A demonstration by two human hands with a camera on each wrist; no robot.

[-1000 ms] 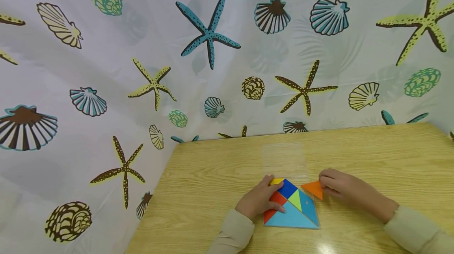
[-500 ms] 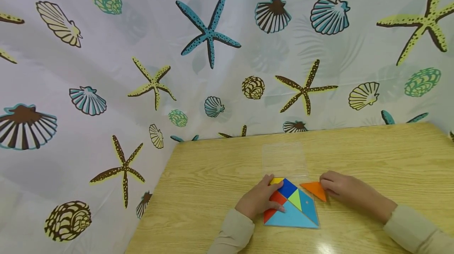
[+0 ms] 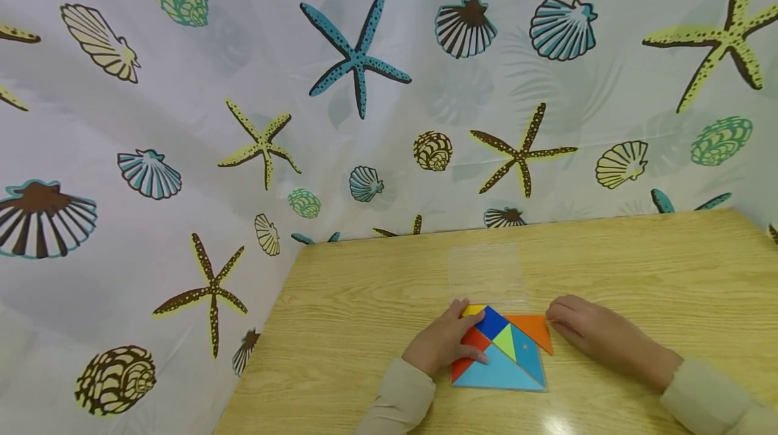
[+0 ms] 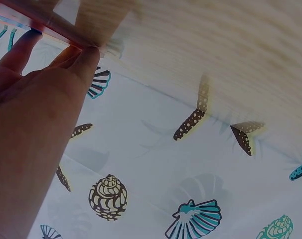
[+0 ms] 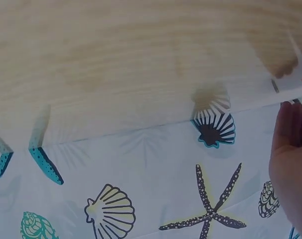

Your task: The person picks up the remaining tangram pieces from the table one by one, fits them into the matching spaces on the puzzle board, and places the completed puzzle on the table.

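In the head view my left hand (image 3: 440, 342) lies over the left part of a tangram set in a thin clear tray (image 3: 498, 390). Its index finger reaches onto the blue square (image 3: 494, 324), its thumb onto the large light-blue triangle (image 3: 500, 373). Partly under this hand are the red piece (image 3: 464, 364) and the yellow piece (image 3: 475, 309). A lime triangle (image 3: 506, 342) and a darker blue piece (image 3: 527, 357) fit beside them. My right hand (image 3: 589, 328) pinches the orange triangle (image 3: 531, 328) by its right end, its long side along the set's upper-right edge.
A clear plastic sheet or lid (image 3: 486, 273) lies flat just behind the set. The wooden table (image 3: 365, 327) runs back to a white curtain (image 3: 389, 151) printed with shells and starfish.
The orange triangle has turned and shifted left and down against the blue pieces, its long side now lined up with their edge. My left hand has stayed in place.
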